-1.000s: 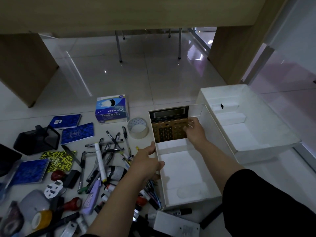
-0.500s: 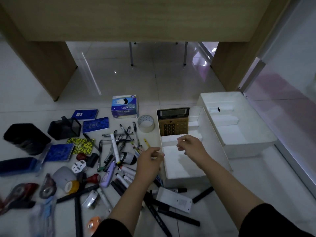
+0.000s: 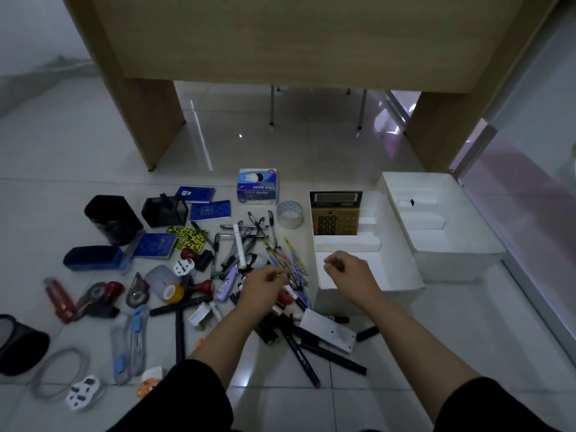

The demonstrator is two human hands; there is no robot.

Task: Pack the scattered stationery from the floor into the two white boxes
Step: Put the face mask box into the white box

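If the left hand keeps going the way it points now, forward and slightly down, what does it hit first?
Most likely the pile of pens just beyond the left hand; past them lies the tape roll. How high the hand is above the floor is unclear.

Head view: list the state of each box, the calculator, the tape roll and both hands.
Near white box: open, holds only the calculator.
Far white box: open, no stationery inside.
Calculator: flat at the near box's far end.
Tape roll: flat on the floor.
Left hand: fingers loosely curled, empty.
Right hand: fingers loosely curled, empty.
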